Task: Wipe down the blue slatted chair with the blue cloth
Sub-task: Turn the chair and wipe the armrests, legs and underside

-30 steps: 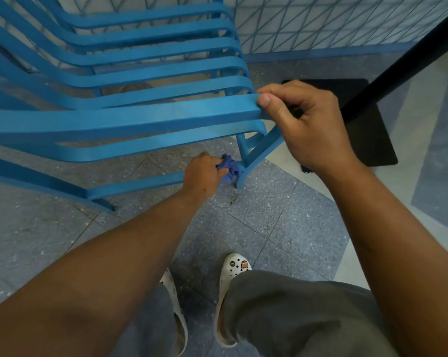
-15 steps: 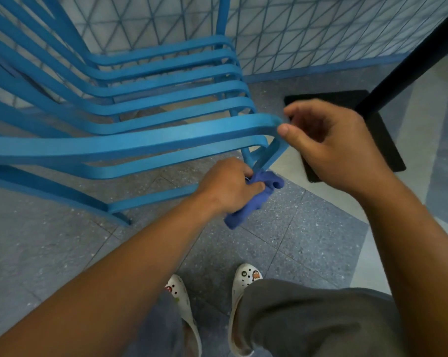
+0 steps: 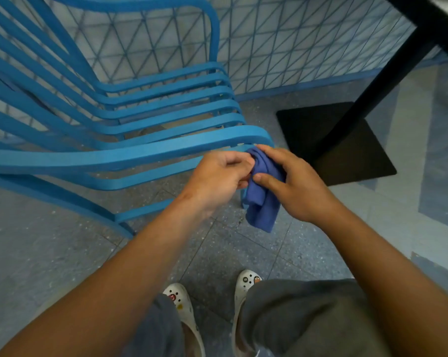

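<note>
Blue cloth is bunched between both my hands, right by the front corner of the chair. My left hand pinches its top edge, my right hand has thumb and fingers curled around it, so the middle's hidden and that corner too.

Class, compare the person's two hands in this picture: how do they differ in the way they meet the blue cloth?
The left hand has its fingers curled, pinching the blue cloth from the left; the right hand lies over it with straighter fingers and its thumb across the front. The left hand shows its back and knuckles; the right hand's spread fingers point towards the chair. Both touch the cloth beside the chair's front corner.
</note>
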### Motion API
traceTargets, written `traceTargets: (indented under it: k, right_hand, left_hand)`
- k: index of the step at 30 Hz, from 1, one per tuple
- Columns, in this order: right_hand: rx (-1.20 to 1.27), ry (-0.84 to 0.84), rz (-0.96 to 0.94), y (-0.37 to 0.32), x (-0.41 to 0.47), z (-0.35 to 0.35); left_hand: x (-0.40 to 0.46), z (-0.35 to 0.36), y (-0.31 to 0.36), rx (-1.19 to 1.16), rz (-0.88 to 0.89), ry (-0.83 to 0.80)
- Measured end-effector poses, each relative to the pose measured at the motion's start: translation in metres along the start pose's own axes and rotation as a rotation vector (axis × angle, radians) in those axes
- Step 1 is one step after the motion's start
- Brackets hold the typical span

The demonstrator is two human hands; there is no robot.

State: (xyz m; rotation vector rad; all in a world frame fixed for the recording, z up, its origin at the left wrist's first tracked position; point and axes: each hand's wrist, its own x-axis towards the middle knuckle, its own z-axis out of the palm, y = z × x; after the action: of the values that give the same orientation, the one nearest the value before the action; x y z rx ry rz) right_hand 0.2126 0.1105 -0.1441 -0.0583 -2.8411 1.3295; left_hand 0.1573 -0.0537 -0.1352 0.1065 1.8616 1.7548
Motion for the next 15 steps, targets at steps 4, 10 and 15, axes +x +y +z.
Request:
traceTargets:
  k: [4,10,15]
  right_hand:
    - [0.054,0.219,-0.041,-0.001,0.013,0.002]
    - [-0.078,0.362,-0.201,-0.028,0.042,0.018]
    - [-0.372,0.269,-0.197,-0.03,0.049,0.041]
  left_hand:
    - [-0.009,-0.021,0.011,0.493,0.36,0.281]
    - [-0.008,-0.063,0.025,0.929,0.606,0.482]
    - [0.006,-0.076,0.009,1.081,0.462,0.507]
